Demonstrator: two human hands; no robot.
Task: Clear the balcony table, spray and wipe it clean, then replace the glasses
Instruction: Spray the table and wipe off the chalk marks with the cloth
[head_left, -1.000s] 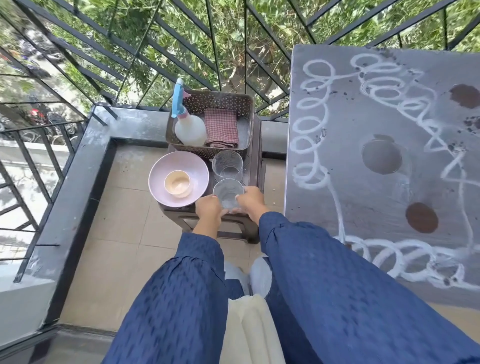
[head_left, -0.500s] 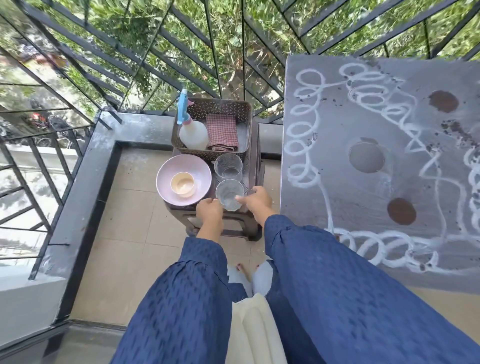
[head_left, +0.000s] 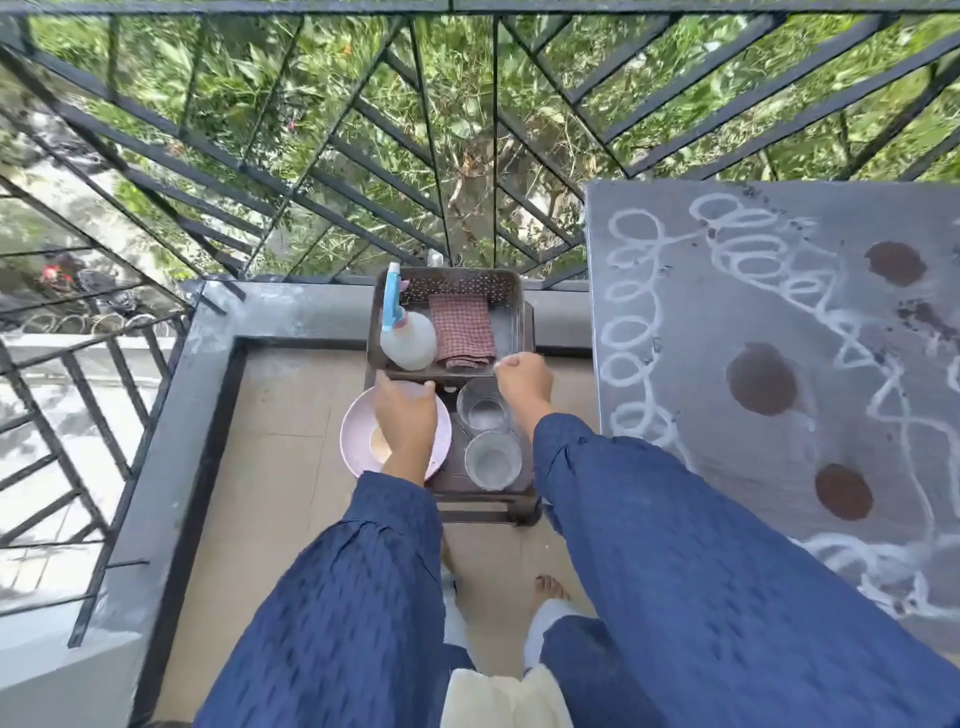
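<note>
Lifting the basket (head_left: 457, 288) from here is where I see the danger. The left hand (head_left: 405, 418) reaches over the pink plate (head_left: 356, 431) and its fingers look curled on the near rim of the basket. The right hand (head_left: 522, 376) is a closed fist at the near right corner of the same rim, directly above the far glass (head_left: 485, 413). How firm either hold is, I cannot tell.

The basket sits at the far end of a narrow stool (head_left: 485, 501), next to the railing. If it is pulled up unevenly, the spray bottle (head_left: 408, 340) lying inside it may roll against the folded checked cloth (head_left: 462, 330) and make the basket tip. A low sleeve or wrist could also knock a glass off the stool onto the tiled floor — the near glass (head_left: 492, 460) stands close to the edge.

The table (head_left: 779, 312) stands at the right, apart from both hands. It is not wiped yet.

Counted:
- Two glasses, both on the stool.
- One plate, with one small cup (head_left: 378, 447) on it.
- One basket, one spray bottle and one cloth.
- Three round brown stains on the table — far (head_left: 896, 263), middle (head_left: 761, 379) and near (head_left: 842, 492) — among white looping lines.
</note>
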